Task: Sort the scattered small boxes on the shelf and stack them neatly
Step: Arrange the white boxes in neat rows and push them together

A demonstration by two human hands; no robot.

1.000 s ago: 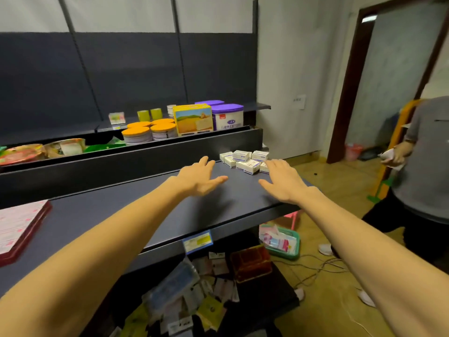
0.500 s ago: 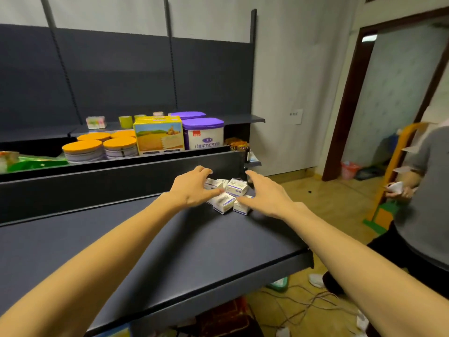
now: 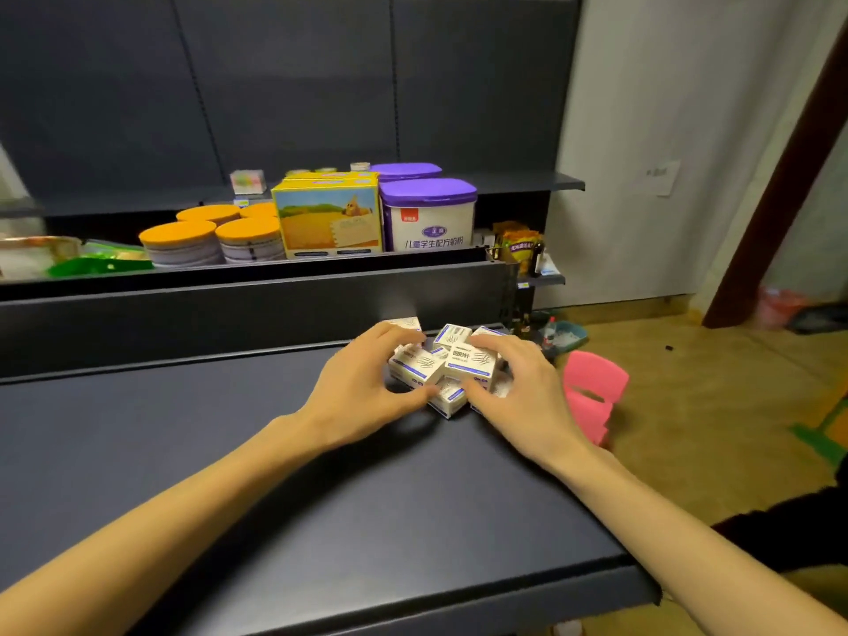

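Observation:
Several small white boxes with blue trim lie in a loose heap near the right end of the dark shelf. My left hand cups the heap from the left, fingers curled over the boxes. My right hand presses in from the right, its fingers on a box at the top of the heap. Some boxes are hidden under my hands. No box is lifted clear of the shelf.
The upper tier holds orange-lidded tins, a yellow carton and purple-lidded tubs. A pink plastic chair stands on the floor just past the shelf's right end. The shelf's front edge runs close to me.
Both hands have moved forward onto the boxes and closed in from either side, bunching them into a tighter heap. The view has come closer, and the person at right is out of frame.

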